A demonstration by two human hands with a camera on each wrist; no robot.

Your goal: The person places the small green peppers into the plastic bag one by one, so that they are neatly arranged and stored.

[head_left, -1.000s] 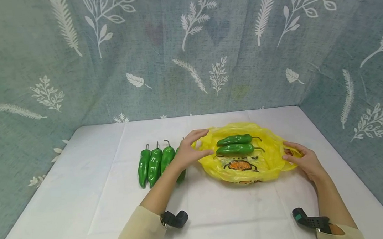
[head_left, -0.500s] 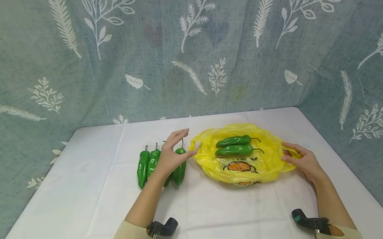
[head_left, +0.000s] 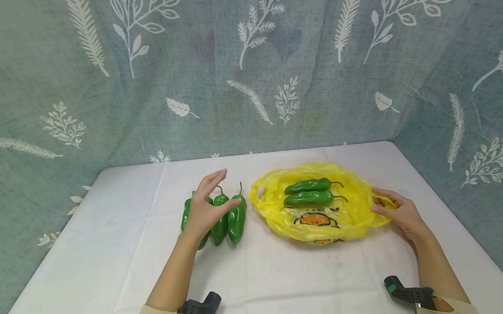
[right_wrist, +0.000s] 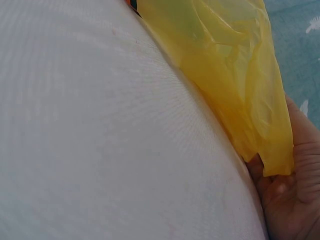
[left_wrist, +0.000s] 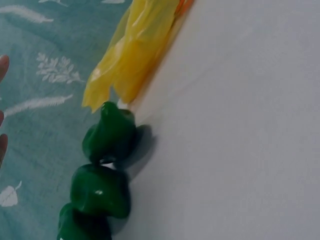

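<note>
My left hand (head_left: 201, 212) hovers over a row of several green peppers (head_left: 237, 219), thumb and fingers spread apart with nothing between them. It covers part of the row in the head view. The left wrist view shows the blunt ends of the peppers (left_wrist: 110, 137) side by side, fingertips (left_wrist: 2, 117) at the far left edge. To the right lies a yellow plastic bag (head_left: 356, 213), spread wide, with two green peppers (head_left: 309, 198) lying on it, stems pointing right. My right hand (head_left: 402, 210) grips the bag's right handle, fingers passing through the loop.
A white cloth (head_left: 299, 286) covers the table. Patterned blue-green fabric (head_left: 213, 60) rises behind it and at both sides. The bag's left handle (head_left: 259, 192) lies close to the rightmost pepper of the row. Each wrist wears a small black camera (head_left: 203, 305).
My left hand has moved left, away from the bag's left edge and across the row of peppers, its fingers still apart. The right hand stays on the handle.
</note>
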